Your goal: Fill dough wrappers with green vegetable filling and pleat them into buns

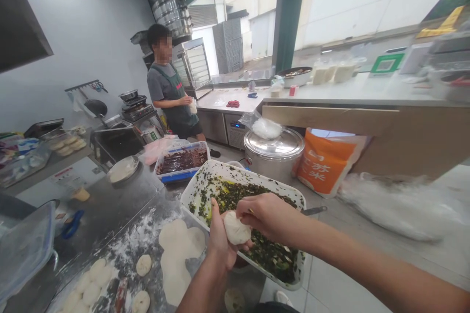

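A white dough bun [237,229] rests in my left hand [223,242], whose fingers cup it from below with the thumb up along its side. My right hand [262,215] pinches the top edge of the bun with its fingertips. Both hands are over a white tub [301,274] of chopped dark green filling [271,254]. A metal handle [314,210] sticks out past the tub's right rim. Left of the tub, flattened dough wrappers [178,259] overlap on the floured steel table [127,234].
Dough balls [91,283], a rolling pin [120,296] and two small dough rounds lie at the lower left. Behind the green tub stand a bin of dark red paste [183,160], a lidded steel pot [275,149] and an orange sack [325,164]. A co-worker [171,88] stands beyond.
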The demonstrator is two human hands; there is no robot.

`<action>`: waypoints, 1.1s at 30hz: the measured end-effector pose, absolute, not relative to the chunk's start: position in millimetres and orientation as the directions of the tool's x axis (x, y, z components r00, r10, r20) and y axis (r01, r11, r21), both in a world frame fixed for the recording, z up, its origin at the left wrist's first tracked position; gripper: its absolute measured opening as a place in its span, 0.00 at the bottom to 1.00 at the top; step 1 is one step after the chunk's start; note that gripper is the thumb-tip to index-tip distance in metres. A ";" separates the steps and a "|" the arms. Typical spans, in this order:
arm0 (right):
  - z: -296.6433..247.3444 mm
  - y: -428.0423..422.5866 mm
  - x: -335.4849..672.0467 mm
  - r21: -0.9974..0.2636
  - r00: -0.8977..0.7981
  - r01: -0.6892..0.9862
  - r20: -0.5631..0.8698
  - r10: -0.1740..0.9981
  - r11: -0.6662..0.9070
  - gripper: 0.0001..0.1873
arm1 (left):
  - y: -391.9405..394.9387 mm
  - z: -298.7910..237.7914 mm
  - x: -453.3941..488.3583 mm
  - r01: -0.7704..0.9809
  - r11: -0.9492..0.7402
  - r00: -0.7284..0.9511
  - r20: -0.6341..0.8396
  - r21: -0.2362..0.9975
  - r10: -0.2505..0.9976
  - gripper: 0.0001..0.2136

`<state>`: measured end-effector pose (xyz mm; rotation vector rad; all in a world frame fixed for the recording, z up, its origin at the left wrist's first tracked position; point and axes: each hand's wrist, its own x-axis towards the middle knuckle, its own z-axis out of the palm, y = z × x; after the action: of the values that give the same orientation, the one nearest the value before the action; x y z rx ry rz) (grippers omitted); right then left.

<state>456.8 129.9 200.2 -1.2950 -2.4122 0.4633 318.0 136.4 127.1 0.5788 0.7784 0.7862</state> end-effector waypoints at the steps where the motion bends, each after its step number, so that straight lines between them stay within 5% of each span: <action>1: 199.6 129.8 457.3 -0.429 -0.521 0.726 0.167 0.837 0.537 0.08 | 135.2 128.0 318.3 -0.432 0.557 0.443 -0.371 0.710 0.816 0.30; 5: 200.5 127.4 457.5 -0.362 -0.563 0.721 0.191 0.804 0.591 0.10 | 131.2 127.9 320.5 -0.502 0.479 0.373 -0.319 0.720 0.871 0.27; 10: 205.6 122.1 455.1 -0.334 -0.583 0.717 0.194 0.789 0.612 0.09 | 134.2 126.5 320.3 -0.385 0.606 0.456 -0.427 0.696 0.781 0.31; 17: 201.7 119.6 452.3 -0.460 -0.451 0.740 0.204 0.869 0.492 0.05 | 131.7 129.1 324.6 -0.454 0.477 0.335 -0.352 0.753 0.874 0.27; 22: 200.2 120.6 452.1 -0.342 -0.516 0.750 0.234 0.824 0.567 0.09 | 134.7 126.8 325.4 -0.320 0.598 0.391 -0.472 0.735 0.790 0.32; 28: 199.7 119.7 447.7 -0.503 -0.416 0.739 0.183 0.891 0.448 0.06 | 131.1 128.3 330.5 -0.535 0.386 0.167 -0.354 0.751 0.920 0.24; 33: 200.7 119.9 445.7 -0.329 -0.526 0.770 0.158 0.836 0.547 0.08 | 135.5 118.5 331.1 -0.386 0.437 0.207 -0.385 0.813 0.899 0.28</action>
<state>445.7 119.9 200.7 -1.3308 -2.4903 0.3158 331.1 135.5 118.5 0.6370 0.9833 0.9846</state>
